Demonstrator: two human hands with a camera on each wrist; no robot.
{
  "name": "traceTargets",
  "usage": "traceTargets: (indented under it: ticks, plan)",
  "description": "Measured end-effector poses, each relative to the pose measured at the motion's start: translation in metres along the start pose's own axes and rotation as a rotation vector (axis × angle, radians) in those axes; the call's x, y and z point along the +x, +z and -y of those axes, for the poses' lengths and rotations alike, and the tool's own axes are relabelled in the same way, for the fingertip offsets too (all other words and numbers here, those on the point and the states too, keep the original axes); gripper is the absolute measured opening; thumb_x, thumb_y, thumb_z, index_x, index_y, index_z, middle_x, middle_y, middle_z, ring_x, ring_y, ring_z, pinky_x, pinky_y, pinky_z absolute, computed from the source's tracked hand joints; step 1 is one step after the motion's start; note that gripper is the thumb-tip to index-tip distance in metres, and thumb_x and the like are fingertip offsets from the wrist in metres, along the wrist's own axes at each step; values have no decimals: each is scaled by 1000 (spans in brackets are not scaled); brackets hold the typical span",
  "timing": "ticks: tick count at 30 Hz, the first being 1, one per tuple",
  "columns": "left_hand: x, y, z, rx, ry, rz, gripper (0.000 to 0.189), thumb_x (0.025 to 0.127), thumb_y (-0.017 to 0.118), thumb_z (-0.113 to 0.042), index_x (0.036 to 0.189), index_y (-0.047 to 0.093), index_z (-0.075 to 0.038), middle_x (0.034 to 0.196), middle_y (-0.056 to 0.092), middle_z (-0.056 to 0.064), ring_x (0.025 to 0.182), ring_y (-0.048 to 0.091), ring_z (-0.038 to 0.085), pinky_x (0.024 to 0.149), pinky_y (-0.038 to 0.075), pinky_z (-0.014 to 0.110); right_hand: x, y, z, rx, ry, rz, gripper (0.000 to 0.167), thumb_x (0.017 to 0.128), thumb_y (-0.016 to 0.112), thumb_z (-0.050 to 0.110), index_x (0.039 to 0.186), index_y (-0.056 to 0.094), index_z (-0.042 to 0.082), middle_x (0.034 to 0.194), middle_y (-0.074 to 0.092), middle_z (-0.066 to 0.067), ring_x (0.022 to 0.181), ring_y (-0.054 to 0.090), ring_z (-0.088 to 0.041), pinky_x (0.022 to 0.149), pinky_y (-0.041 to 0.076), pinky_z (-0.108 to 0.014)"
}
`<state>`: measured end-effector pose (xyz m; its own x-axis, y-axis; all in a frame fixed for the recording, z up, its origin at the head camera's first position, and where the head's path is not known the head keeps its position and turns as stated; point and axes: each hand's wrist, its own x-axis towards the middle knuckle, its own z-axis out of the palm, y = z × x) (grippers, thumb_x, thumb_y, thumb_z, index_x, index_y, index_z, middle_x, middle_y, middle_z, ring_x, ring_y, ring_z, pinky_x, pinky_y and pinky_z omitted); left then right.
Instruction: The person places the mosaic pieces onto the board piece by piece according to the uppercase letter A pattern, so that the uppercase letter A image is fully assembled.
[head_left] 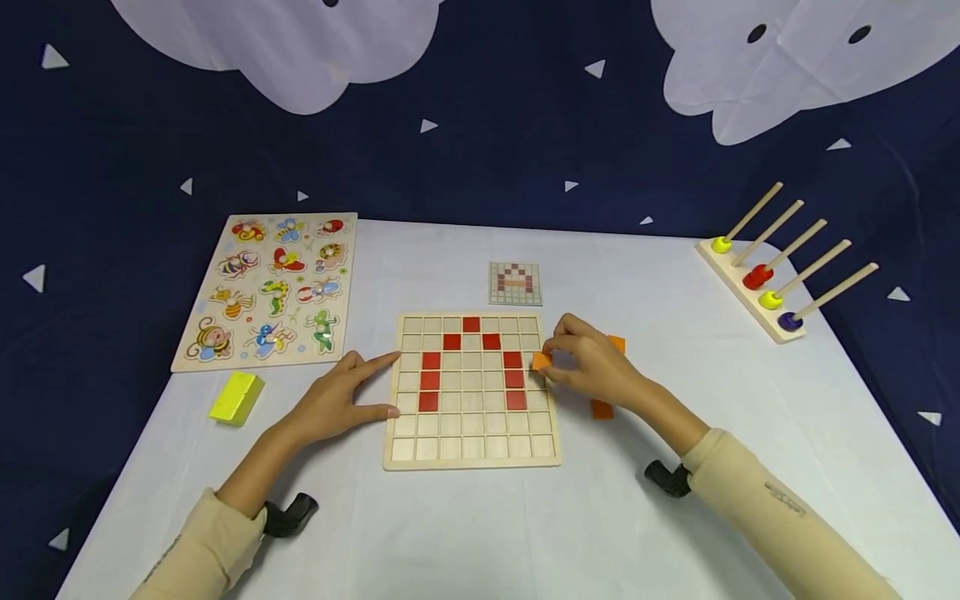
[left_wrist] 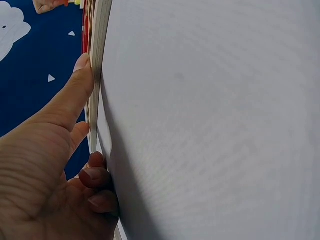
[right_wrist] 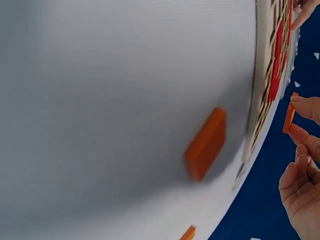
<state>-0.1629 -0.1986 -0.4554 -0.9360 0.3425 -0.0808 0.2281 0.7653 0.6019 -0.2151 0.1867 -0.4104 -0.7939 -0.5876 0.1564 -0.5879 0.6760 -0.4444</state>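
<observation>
A wooden grid board [head_left: 472,464] lies flat on the table, with several red square tiles [head_left: 471,325] set in it as an arch. My left hand [head_left: 328,403] touches the board's left edge with straight index finger and thumb; its other fingers are bent, as the left wrist view shows. Over the board's right edge, my right hand [head_left: 596,363] pinches an orange square tile [right_wrist: 289,118] between thumb and index finger. Loose orange tiles [right_wrist: 207,145] lie on the table beneath and beside that hand, partly hidden by it in the head view.
Behind the board lies a small pattern card [head_left: 514,298]. An insect puzzle board [head_left: 255,287] and a yellow block [head_left: 237,398] are at the left. A peg stacker [head_left: 750,287] with coloured beads stands at the back right. A dark blue cloth [head_left: 487,167] hangs behind the table.
</observation>
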Motion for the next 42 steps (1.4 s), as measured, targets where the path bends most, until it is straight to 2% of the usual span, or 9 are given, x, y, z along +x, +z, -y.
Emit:
traceTargets:
  ticks: [8,24,35,42]
  plan:
    - [0,0,0,-5,6,4,83,78,83,-41,149,47,-20,89,40,3,70,33,14,61,30,27,14,0,9,-12,-36,11,22,81,82,17,96,75,4,95,53,-8,87,51,-19,77,46,-34]
    - [0,-1,0,-6,16,-1,83,78,83,-40,149,47,-19,89,40,4,69,32,14,61,30,27,37,9,25,-5,-40,65,23,84,81,19,100,75,3,96,52,-7,87,48,-17,78,45,-33]
    - [0,0,2,-5,20,-4,83,78,83,-41,149,47,-20,89,40,3,69,32,13,61,30,27,47,18,33,1,-96,68,25,83,81,17,101,76,0,95,53,-9,85,51,-19,77,47,-32]
    - [1,0,1,-13,20,-7,83,78,83,-42,149,47,-20,89,40,4,69,31,14,60,30,27,53,26,38,-5,-135,71,25,82,81,16,100,76,-1,94,54,-8,84,48,-16,75,46,-31]
